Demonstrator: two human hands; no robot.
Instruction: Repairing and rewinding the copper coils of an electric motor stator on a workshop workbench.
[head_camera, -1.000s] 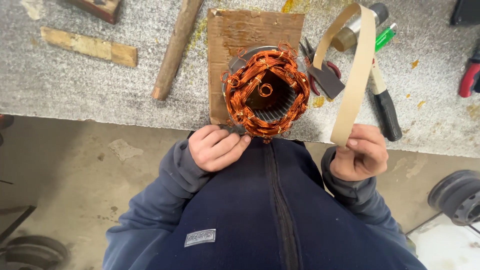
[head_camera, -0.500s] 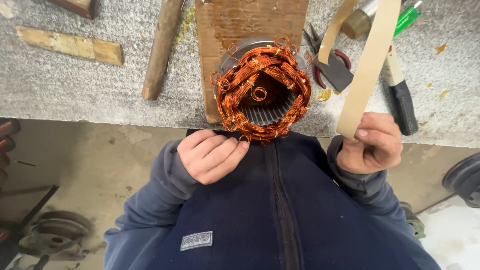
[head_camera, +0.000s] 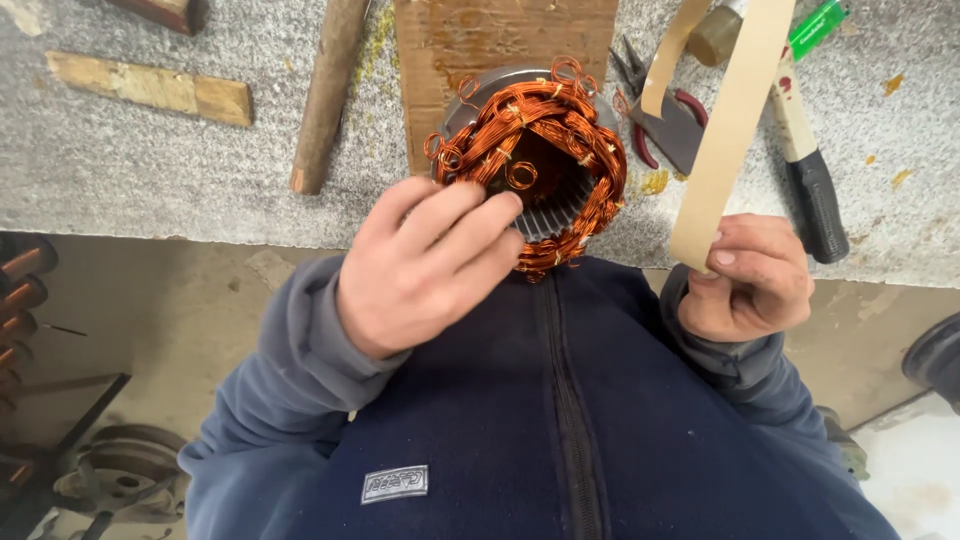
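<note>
A motor stator (head_camera: 540, 165) with bright copper windings rests on a wooden board (head_camera: 500, 40) at the near edge of a grey speckled bench (head_camera: 150, 170). My left hand (head_camera: 425, 265) is raised in front of the stator's lower left, fingers spread, fingertips at the windings, holding nothing. My right hand (head_camera: 745, 275) pinches the lower end of a long tan paper strip (head_camera: 725, 130), which loops upward past the top of the frame to the right of the stator.
On the bench lie a wooden handle (head_camera: 325, 95), a flat wood block (head_camera: 150, 88), red-handled pliers (head_camera: 665, 125), a black-gripped tool (head_camera: 810, 190) and a green object (head_camera: 820, 25). Metal motor parts (head_camera: 115, 470) sit on the floor at lower left.
My left hand has risen from below the stator to its front, fingers opening onto the windings. The right hand with the strip has lifted slightly, and the view has closed in.
</note>
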